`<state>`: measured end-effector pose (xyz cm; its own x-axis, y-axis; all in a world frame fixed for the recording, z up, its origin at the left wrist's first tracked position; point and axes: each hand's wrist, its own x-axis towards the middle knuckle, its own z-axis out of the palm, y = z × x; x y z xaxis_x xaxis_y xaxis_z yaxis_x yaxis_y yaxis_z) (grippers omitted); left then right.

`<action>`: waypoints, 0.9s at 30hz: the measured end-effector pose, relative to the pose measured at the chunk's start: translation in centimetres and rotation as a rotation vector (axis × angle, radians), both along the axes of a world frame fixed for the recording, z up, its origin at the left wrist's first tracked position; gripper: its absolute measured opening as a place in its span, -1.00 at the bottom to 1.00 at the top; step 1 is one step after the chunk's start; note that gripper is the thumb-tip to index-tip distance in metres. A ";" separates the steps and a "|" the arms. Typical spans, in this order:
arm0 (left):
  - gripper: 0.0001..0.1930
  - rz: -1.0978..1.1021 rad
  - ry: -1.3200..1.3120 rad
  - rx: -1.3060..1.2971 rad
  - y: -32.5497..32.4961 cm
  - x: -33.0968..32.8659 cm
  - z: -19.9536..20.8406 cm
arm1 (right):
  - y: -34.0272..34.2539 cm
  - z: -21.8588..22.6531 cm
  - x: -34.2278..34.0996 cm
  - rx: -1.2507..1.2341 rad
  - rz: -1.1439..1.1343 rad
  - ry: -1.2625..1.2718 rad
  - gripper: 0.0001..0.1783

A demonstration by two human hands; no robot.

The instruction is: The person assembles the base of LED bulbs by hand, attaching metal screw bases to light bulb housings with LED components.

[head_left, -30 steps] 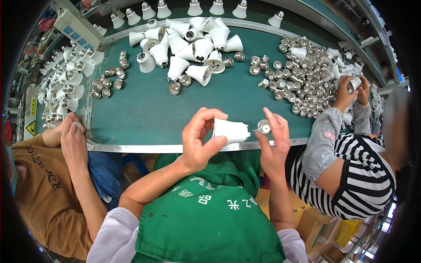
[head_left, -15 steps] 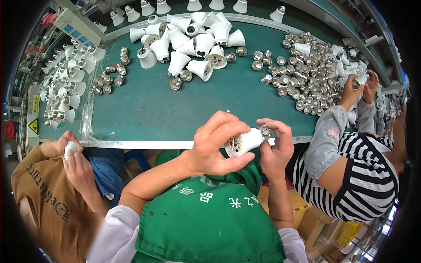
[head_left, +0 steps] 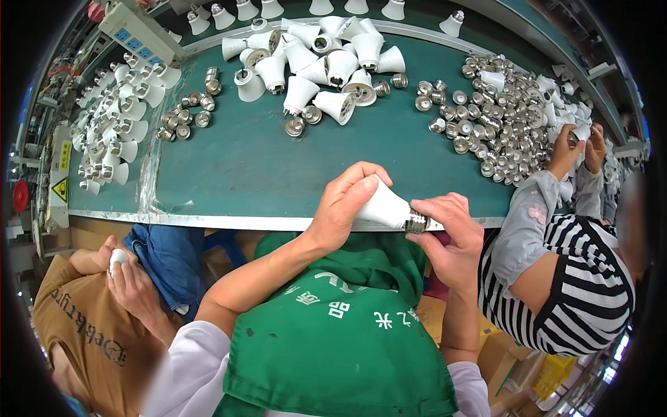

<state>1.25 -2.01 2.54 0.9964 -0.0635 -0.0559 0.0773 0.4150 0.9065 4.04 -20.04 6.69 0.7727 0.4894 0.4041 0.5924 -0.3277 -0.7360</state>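
Note:
A white light bulb housing (head_left: 383,204) lies sideways between my hands, just above the bench's front edge. My left hand (head_left: 345,207) is closed around its wide end, so that end is hidden. At the narrow end sits a silver screw cap (head_left: 417,222), pinched between the thumb and fingers of my right hand (head_left: 451,235). The cap meets the housing; how firmly it is seated I cannot tell. Beyond my hands, a pile of white bulb housings (head_left: 342,67) covers the far middle of the green bench (head_left: 278,167), with a few loose caps beside it.
A large heap of silver screw caps (head_left: 497,125) spreads at the right. Capped housings (head_left: 125,132) stand in a group at the left, near a power strip (head_left: 130,35). Co-workers sit close on both sides: a brown shirt (head_left: 83,326) left, a striped shirt (head_left: 566,285) right.
The housing has turned so its open end with the circuit board no longer shows. My left hand has wrapped around that end. My right fingers have moved further over the cap.

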 end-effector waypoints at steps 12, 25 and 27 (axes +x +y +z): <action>-0.71 -0.020 0.002 0.006 0.2 -0.1 0.2 | 0.2 0.8 -0.6 -0.143 -0.039 -0.159 -0.56; -0.66 0.054 -0.097 0.002 -0.9 -0.6 1.3 | 0.8 0.4 -1.5 -0.205 0.002 -0.346 -0.47; -0.67 0.094 -0.120 -0.108 -1.2 -1.8 2.2 | 1.1 1.5 -2.6 -0.211 0.006 -0.374 -0.48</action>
